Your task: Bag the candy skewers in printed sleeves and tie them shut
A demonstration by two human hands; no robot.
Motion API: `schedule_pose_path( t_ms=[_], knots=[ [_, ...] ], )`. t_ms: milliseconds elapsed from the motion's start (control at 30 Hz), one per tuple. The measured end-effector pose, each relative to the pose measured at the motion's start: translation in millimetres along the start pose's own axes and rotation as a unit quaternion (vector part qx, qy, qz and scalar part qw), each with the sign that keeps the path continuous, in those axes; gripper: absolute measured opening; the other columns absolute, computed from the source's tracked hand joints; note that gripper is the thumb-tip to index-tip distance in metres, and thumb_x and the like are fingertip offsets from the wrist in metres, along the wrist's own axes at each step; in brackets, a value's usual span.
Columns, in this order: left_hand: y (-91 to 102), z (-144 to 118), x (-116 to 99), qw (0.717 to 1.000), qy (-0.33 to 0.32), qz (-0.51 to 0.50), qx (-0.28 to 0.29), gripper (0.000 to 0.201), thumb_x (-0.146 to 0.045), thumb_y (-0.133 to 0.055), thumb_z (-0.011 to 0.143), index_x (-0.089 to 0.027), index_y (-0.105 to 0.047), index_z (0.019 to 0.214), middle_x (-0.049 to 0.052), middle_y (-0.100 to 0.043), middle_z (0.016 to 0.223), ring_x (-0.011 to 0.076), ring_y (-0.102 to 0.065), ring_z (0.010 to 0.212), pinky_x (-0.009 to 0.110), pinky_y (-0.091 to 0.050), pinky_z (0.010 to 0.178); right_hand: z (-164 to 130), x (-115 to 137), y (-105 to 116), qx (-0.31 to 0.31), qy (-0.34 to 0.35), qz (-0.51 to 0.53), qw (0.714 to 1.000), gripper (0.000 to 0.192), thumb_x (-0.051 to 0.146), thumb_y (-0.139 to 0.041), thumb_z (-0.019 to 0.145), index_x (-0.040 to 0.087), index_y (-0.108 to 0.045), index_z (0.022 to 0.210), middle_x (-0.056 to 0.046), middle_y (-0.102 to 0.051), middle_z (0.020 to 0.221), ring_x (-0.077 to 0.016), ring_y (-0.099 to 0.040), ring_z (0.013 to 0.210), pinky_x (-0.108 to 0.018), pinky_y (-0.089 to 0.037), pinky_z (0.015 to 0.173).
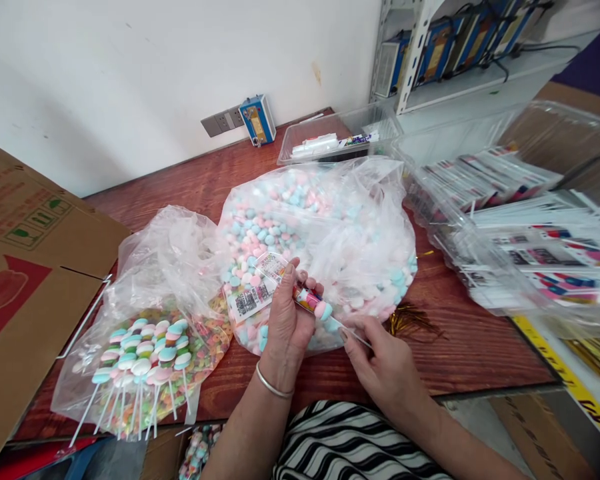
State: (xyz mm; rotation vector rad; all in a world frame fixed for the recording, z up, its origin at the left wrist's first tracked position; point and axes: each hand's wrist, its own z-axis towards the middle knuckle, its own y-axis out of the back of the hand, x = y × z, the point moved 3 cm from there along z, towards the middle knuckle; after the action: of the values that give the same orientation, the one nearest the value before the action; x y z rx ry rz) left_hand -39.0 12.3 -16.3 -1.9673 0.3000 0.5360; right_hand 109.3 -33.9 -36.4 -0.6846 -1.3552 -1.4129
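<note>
Left hand (287,320) pinches a candy stick (325,315) of pink and blue discs; right hand (380,360) grips its thin white end

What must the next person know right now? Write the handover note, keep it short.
Left hand pinches the wrapper end of a candy skewer. Right hand holds its white stick.
Big bag of loose pastel candies lies behind the hands; finished skewers lie on the bag at left. Printed wrappers fill the clear bin at right.
Done: a pile of skewers. Left: this one is unfinished, and much loose candy remains.
</note>
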Motion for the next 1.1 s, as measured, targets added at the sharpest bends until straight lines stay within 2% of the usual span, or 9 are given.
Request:
schedule_pose_path(
  t_ms=[133, 233, 400, 467, 600, 667, 733, 867, 1100],
  knots=[
    [-3.9, -5, 1, 1.0, 0.007, -0.013, 0.011, 0.02, -0.034, -0.066, 0.087, -0.016, -0.062, 0.097, -0.007, -0.047, 0.063, 0.0031, -0.047, 0.051, 0.017, -0.046, 0.055, -3, 2, 4, -0.01, 0.08, -0.129, 0.988, 0.015, 0.025, -0.055, 0.092, 0.018, -0.067, 0.084, -0.003, -0.059, 0.061, -0.0166, -0.053, 0.058, -0.029, -0.039, 0.058],
    [-8.8, -10, 1, 0.998, 0.004, -0.02, 0.052, 0.026, -0.042, -0.062, 0.088, -0.017, -0.062, 0.096, -0.008, -0.042, 0.061, 0.0029, -0.041, 0.047, 0.017, -0.043, 0.052, -1, -2, 0, 0.065, -0.045, 0.089, 0.993, 0.025, 0.035, -0.051, 0.094, 0.02, -0.057, 0.075, 0.002, -0.049, 0.056, -0.0114, -0.043, 0.047, -0.024, -0.034, 0.047],
    [-9.3, -12, 0, 0.994, 0.034, -0.039, 0.093, 0.03, -0.047, -0.061, 0.087, -0.017, -0.063, 0.092, -0.009, -0.033, 0.056, 0.0029, -0.034, 0.043, 0.017, -0.039, 0.049, -4, 0, -13, 0.169, -0.278, 0.472, 0.819, 0.029, 0.046, -0.056, 0.091, 0.02, -0.053, 0.08, 0.016, -0.023, 0.042, -0.0026, -0.01, 0.029, -0.018, -0.016, 0.032],
    [-8.9, -12, 3, 0.993, 0.044, -0.045, 0.097, 0.03, -0.047, -0.061, 0.087, -0.017, -0.063, 0.091, -0.009, -0.033, 0.056, 0.0028, -0.034, 0.042, 0.017, -0.038, 0.048, -4, 3, -15, 0.173, -0.287, 0.483, 0.809, 0.029, 0.047, -0.056, 0.09, 0.02, -0.053, 0.08, 0.016, -0.023, 0.042, -0.0024, -0.01, 0.028, -0.018, -0.016, 0.032],
    [-10.3, -15, 16, 0.996, 0.03, -0.025, 0.081, 0.024, -0.04, -0.062, 0.088, -0.017, -0.061, 0.087, -0.008, -0.038, 0.056, 0.0031, -0.038, 0.043, 0.017, -0.039, 0.049, 3, 7, -10, 0.086, -0.142, 0.238, 0.957, 0.029, 0.04, -0.052, 0.092, 0.021, -0.047, 0.07, 0.009, -0.036, 0.049, -0.0068, -0.03, 0.037, -0.021, -0.025, 0.038],
    [-10.8, -17, 22, 0.998, 0.017, 0.003, 0.06, 0.021, -0.037, -0.063, 0.088, -0.017, -0.06, 0.085, -0.008, -0.042, 0.056, 0.0038, -0.042, 0.045, 0.018, -0.044, 0.053, 6, 12, -7, 0.022, -0.011, 0.039, 0.999, 0.025, 0.03, -0.049, 0.094, 0.021, -0.049, 0.07, 0.005, -0.046, 0.055, -0.0099, -0.042, 0.046, -0.023, -0.031, 0.046],
    [-10.3, -17, 24, 0.999, 0.015, 0.028, 0.039, 0.022, -0.037, -0.066, 0.086, -0.016, -0.061, 0.088, -0.006, -0.05, 0.061, 0.0059, -0.051, 0.052, 0.021, -0.05, 0.062, 7, 16, -5, -0.015, 0.09, -0.098, 0.991, 0.024, 0.022, -0.044, 0.096, 0.02, -0.053, 0.074, 0.003, -0.052, 0.057, -0.0117, -0.049, 0.049, -0.024, -0.033, 0.05],
    [-5.8, -6, 7, 1.0, -0.01, 0.017, -0.001, 0.024, -0.034, -0.068, 0.085, -0.015, -0.061, 0.097, -0.002, -0.059, 0.076, 0.0085, -0.061, 0.067, 0.024, -0.054, 0.072, 5, 16, -3, -0.023, 0.176, -0.184, 0.967, 0.024, 0.016, -0.041, 0.098, 0.017, -0.058, 0.081, 0.0, -0.058, 0.059, -0.0127, -0.054, 0.051, -0.025, -0.035, 0.053],
    [-5.1, 6, -7, 1.0, 0.006, -0.003, -0.018, 0.016, -0.031, -0.059, 0.092, -0.015, -0.058, 0.095, -0.009, -0.041, 0.061, -0.0002, -0.037, 0.041, 0.012, -0.036, 0.043, -1, 18, -6, -0.043, 0.273, -0.241, 0.93, 0.021, 0.011, -0.046, 0.095, 0.016, -0.06, 0.08, -0.002, -0.06, 0.058, -0.0149, -0.047, 0.049, -0.029, -0.034, 0.053]
  ],
)
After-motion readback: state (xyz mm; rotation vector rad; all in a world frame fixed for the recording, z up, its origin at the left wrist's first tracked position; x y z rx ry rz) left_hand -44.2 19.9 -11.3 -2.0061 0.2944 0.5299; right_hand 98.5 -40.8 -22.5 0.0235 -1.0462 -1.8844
